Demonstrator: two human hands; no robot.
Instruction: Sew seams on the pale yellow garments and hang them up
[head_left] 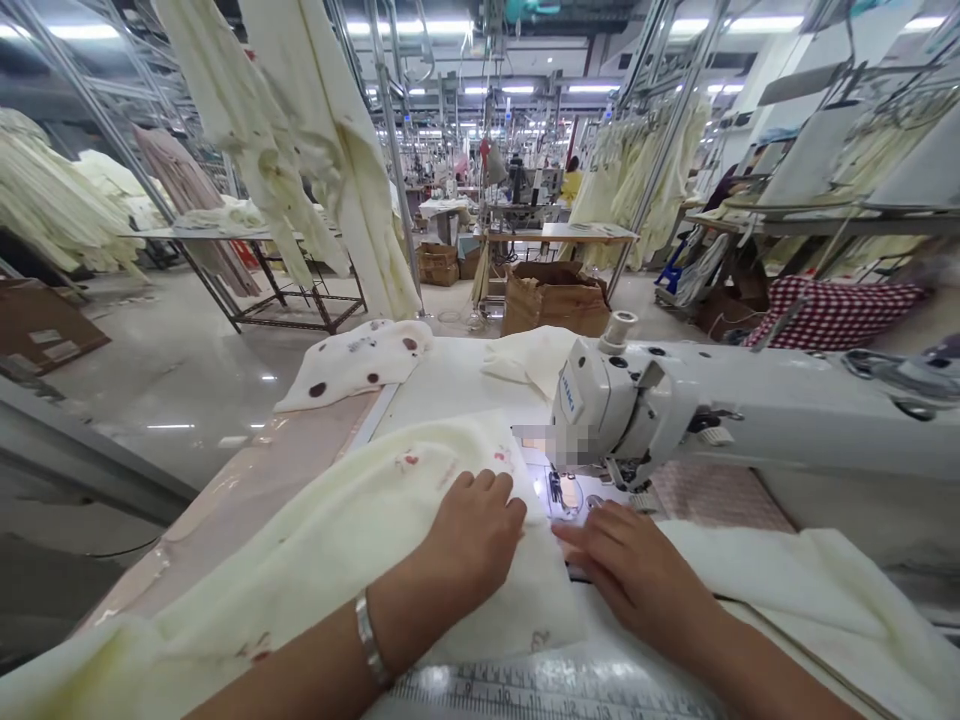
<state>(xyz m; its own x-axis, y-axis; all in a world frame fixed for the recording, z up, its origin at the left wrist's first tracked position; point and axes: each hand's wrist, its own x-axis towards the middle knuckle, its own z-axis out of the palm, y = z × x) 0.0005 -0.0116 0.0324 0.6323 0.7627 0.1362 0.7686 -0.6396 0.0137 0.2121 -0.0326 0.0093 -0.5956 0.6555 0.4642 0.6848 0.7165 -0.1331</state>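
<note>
A cream fabric panel (360,500) with small red and pink prints lies across the sewing table, its right edge beside the needle area. My left hand (476,525), a bracelet (369,635) on its wrist, rests on this panel with fingers curled in and closed on the cloth. My right hand (634,560) lies just in front of the presser foot (559,490), fingers stretched out and apart, fingertips at the panel's right edge. The white sewing machine (600,395) stands over the table, its lamp lighting the needle plate. Whether the right fingertips pinch any cloth is hard to see.
A ruler strip (510,690) runs along the near table edge. Spotted cream cloth (360,360) lies at the far left, another cream piece (532,355) behind the machine head, and more cream fabric (810,580) at right. Beyond are a cardboard box (555,300) and hanging garments (330,150).
</note>
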